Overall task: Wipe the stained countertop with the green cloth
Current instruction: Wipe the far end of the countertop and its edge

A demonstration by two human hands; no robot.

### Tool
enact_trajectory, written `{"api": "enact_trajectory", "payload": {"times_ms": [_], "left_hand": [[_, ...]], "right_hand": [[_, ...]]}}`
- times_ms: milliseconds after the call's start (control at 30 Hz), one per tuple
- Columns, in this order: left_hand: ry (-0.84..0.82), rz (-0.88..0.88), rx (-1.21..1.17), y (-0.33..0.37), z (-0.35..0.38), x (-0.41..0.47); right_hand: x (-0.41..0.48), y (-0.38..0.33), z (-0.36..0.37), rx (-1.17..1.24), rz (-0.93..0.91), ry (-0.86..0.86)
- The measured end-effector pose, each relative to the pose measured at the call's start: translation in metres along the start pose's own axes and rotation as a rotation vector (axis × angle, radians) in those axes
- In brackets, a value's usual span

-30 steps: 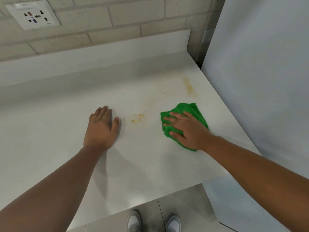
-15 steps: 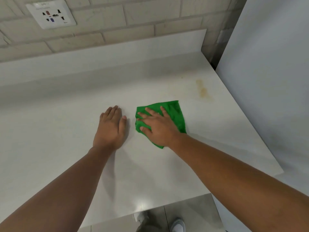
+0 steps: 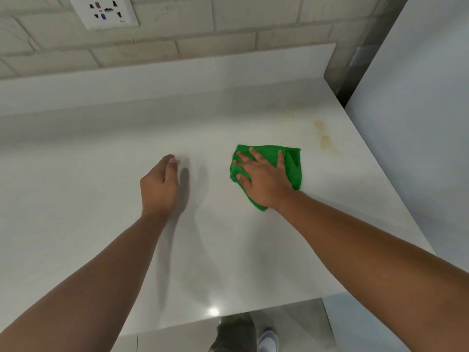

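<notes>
The green cloth (image 3: 291, 163) lies crumpled flat on the white countertop (image 3: 101, 199), right of centre. My right hand (image 3: 261, 179) presses down on it with fingers spread. A yellowish stain (image 3: 322, 134) marks the counter just beyond the cloth, toward the right edge. My left hand (image 3: 160, 186) hovers a little above the counter to the left of the cloth, turned on its side with fingers curled loosely, holding nothing.
A tall white panel (image 3: 418, 123) stands along the counter's right edge. A raised backsplash and a brick-tile wall with a wall socket (image 3: 104, 11) close the far side. The counter's front edge runs near my feet; a shoe (image 3: 267, 339) shows on the floor.
My right hand slid the cloth left over the middle stain, then back to the right; that stain no longer shows. My left hand lifted off the counter and turned on its side.
</notes>
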State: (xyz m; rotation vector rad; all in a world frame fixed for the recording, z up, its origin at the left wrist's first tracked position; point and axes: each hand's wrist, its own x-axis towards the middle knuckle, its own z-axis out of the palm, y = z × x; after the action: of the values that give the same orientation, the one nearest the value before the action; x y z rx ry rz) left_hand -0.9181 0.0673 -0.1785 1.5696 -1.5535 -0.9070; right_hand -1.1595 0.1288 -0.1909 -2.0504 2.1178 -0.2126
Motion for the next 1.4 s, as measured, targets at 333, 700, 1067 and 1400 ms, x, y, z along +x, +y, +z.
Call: {"api": "enact_trajectory", "payload": {"times_ms": [333, 700, 1067, 1400], "left_hand": [[-0.041, 0.070, 0.152, -0.005, -0.007, 0.003], [-0.388, 0.462, 0.962, 0.037, 0.093, -0.056], [-0.388, 0.353, 0.970, 0.080, 0.171, 0.038], [-0.663, 0.707, 0.837, 0.112, 0.216, 0.000]], "right_hand": [[-0.003, -0.071, 0.013, 0.039, -0.270, -0.081], [-0.064, 0.095, -0.040, 0.304, 0.156, 0.495], [-0.063, 0.190, -0.058, 0.148, 0.531, 0.201], [-0.029, 0.205, -0.067, 0.275, 0.588, 0.205]]}}
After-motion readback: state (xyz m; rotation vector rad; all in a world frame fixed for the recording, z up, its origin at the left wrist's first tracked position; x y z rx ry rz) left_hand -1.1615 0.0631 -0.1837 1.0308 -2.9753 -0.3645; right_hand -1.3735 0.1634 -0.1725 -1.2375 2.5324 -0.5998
